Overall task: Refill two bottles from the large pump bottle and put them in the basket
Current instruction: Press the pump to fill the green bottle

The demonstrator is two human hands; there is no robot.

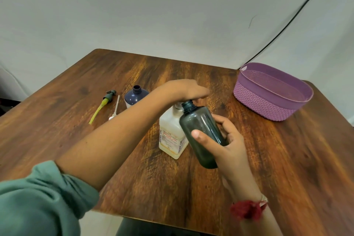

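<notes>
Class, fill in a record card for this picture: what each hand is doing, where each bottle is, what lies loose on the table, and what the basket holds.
left hand: palm down on top of the pump bottle
right hand: grips the green bottle, tilted, its open mouth at the pump head
blue bottle: uncapped, on the table beyond the left arm
loose parts: green pump top with a yellow tube; white pump top beside it
basket: purple, far right, no bottles inside
</notes>
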